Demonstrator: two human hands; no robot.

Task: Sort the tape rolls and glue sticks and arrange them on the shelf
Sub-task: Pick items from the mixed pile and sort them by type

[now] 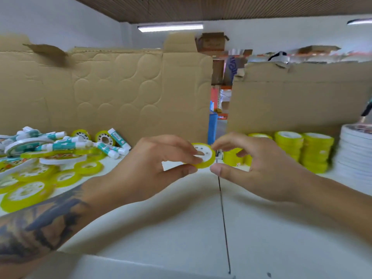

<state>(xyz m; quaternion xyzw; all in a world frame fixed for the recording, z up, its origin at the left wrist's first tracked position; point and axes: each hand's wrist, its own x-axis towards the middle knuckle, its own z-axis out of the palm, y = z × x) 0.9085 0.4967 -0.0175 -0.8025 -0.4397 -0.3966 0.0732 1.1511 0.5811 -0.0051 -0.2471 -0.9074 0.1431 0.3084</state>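
My left hand (pixel 153 166) pinches a small yellow tape roll (pixel 207 158) with a white core, held above the white shelf (pixel 181 228) at the middle. My right hand (pixel 259 168) is at the roll's right edge, forefinger and thumb curled close to it; whether they touch it I cannot tell. A loose heap of yellow tape rolls (pixel 40 178) and white-and-teal glue sticks (pixel 66 146) lies at the left. Neat stacks of yellow tape rolls (pixel 302 150) stand at the right, behind my right hand.
Brown cardboard sheets (pixel 120 93) line the back of the shelf, with a gap (pixel 219 109) between them. A stack of white tape rolls (pixel 356 154) stands at the far right. A dark seam (pixel 223 218) runs across the shelf surface.
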